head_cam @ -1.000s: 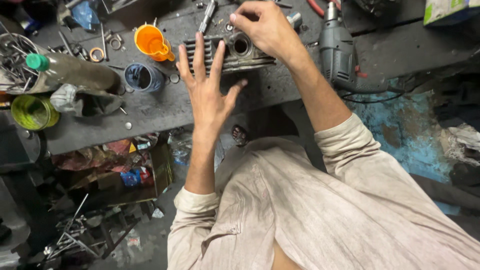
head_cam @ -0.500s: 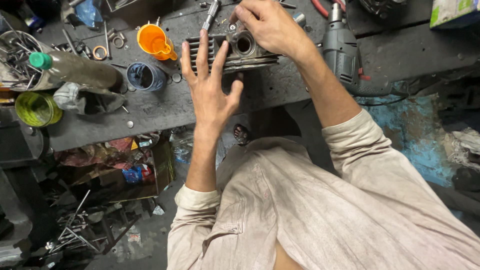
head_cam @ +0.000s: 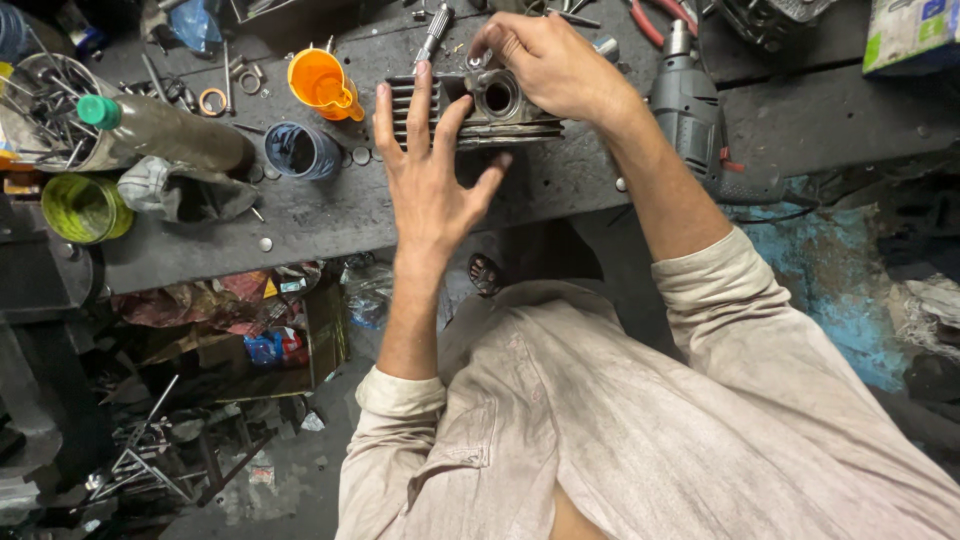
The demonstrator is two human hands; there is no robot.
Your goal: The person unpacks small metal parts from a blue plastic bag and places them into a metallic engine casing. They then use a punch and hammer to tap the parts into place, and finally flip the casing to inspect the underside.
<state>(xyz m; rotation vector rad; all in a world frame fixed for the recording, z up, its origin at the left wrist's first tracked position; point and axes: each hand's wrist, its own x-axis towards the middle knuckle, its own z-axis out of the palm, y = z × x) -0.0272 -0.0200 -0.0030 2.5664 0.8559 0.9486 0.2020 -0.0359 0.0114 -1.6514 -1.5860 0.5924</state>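
Left of finned cylinder (head_cam: 480, 105): orange funnel (head_cam: 318, 80), blue cup (head_cam: 298, 150) crowd in.
Right: drill (head_cam: 690, 110) blocks.
Near edge: bare bench (head_cam: 330, 215).

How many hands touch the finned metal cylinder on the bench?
2. The left hand lies spread against the near side of the cylinder; the right hand rests on its top, over the round opening.

Counted on the tabletop (head_cam: 330, 215): one finned engine cylinder (head_cam: 478, 110), one orange funnel (head_cam: 320, 82), one blue cup (head_cam: 296, 150), one green-capped bottle (head_cam: 165, 130), one electric drill (head_cam: 690, 110), two hands.
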